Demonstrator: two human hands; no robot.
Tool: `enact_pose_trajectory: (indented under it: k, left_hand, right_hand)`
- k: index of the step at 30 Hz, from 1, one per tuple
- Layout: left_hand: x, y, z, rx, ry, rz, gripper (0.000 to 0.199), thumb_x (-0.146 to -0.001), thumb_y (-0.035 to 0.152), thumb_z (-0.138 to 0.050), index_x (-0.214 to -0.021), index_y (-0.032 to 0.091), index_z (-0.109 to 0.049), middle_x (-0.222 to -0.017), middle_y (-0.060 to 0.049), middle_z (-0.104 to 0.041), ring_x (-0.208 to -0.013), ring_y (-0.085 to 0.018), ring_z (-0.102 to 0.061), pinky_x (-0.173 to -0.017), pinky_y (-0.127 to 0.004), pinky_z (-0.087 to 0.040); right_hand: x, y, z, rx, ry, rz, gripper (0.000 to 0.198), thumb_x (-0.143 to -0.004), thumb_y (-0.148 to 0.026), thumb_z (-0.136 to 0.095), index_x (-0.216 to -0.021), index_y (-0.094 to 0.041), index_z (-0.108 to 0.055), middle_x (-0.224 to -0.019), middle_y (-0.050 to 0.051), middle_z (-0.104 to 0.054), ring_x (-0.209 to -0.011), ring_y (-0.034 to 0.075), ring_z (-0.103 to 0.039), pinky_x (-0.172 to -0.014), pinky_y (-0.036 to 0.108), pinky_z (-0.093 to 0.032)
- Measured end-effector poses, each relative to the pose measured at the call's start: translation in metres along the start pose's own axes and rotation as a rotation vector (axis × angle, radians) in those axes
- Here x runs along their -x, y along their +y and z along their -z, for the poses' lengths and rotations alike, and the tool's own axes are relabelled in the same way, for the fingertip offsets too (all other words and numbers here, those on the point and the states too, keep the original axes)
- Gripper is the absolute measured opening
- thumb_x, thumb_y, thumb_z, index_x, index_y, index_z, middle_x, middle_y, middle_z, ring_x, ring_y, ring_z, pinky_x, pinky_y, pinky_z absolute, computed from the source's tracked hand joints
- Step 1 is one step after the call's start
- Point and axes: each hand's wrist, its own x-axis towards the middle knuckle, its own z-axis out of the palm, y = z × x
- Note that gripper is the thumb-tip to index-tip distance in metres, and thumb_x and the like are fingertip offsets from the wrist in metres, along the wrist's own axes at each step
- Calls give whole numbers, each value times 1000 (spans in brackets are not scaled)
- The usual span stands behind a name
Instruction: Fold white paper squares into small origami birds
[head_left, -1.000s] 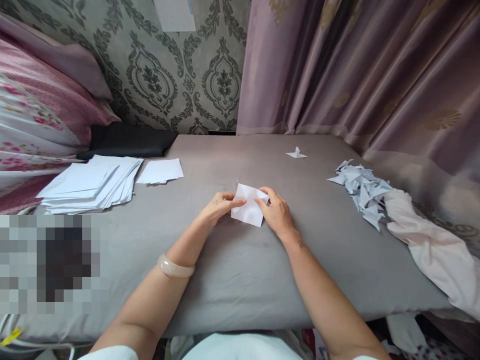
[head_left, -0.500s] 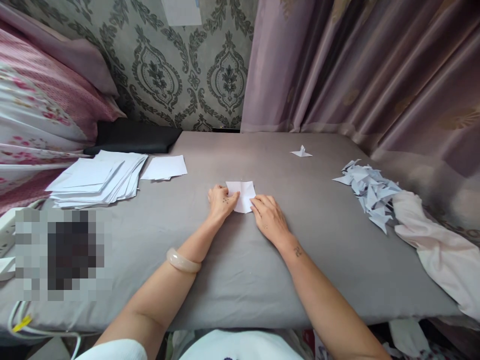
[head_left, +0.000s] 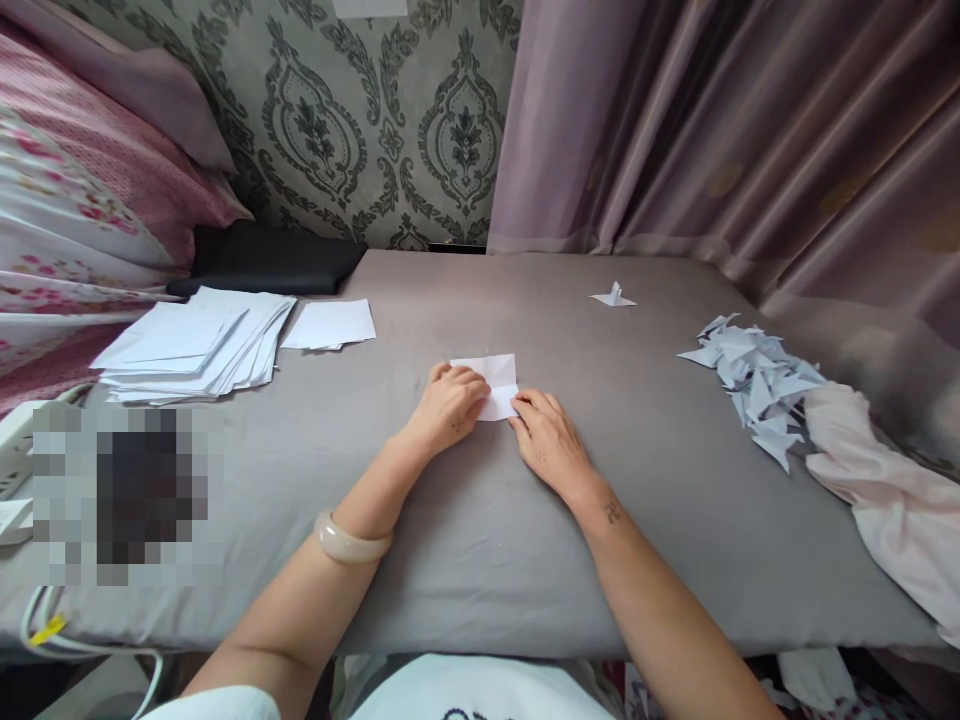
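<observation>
A small white sheet of paper (head_left: pixel 498 372) with a crease across it lies on the grey cloth-covered table (head_left: pixel 465 560) in front of me. My left hand (head_left: pixel 453 402) rests over its left part, fingers curled onto the paper and hiding that side. At the lower right edge, my right hand (head_left: pixel 549 432) pinches the paper between thumb and fingers. A pale bangle (head_left: pixel 351 540) circles my left forearm.
Stacked white paper (head_left: pixel 187 345) and a smaller pile of sheets (head_left: pixel 331 324) lie at the left. One folded paper crane (head_left: pixel 615 296) sits far back; a heap of folded paper (head_left: pixel 754 375) is at right beside a pale cloth (head_left: pixel 870 480). A power strip (head_left: pixel 16 445) borders the left.
My left hand has turned over the paper, its fingers now lying across the left part. The paper looks more opened out, with a sideways crease showing. The view has shifted slightly.
</observation>
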Motion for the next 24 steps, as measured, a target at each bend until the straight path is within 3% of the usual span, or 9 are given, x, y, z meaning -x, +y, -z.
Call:
enact_pose_trajectory:
  k: [4,9,15,24]
  left_hand:
    - [1,8,3,6,-151,-67,21,-86,35,-56,-98,18,-62,-108,-12,-65,-102,-26,-59,-95,-41,-33]
    - [2,11,8,-75,-194,-98,17,-87,17,-48,-96,16,-62,-103,-12,-67,-99,-26,-61,-96,-43,-32]
    - [1,12,5,-170,-183,-111,24,-86,11,-43,-95,15,-64,-101,-12,-66,-96,-26,-61,-90,-41,-35]
    - [-3,4,-3,-34,-93,-61,30,-97,33,-42,-91,19,-69,-100,-8,-68,-94,-23,-60,-89,-39,-34]
  right_hand:
    - [1,3,0,-52,21,-34,23,-89,-20,-50,-108,-21,-63,-113,10,-61,-105,25,-54,-88,41,-49]
    - [2,2,4,-37,-12,-66,26,-88,-20,-52,-112,-21,-61,-112,9,-62,-102,25,-55,-89,40,-49]
    - [3,-3,6,8,-7,-56,25,-91,-19,-48,-107,-23,-67,-113,9,-62,-102,24,-56,-87,40,-49]
    - [6,-8,4,24,15,-110,21,-90,-20,-51,-101,-23,-69,-114,9,-63,-100,25,-57,-85,40,-50]
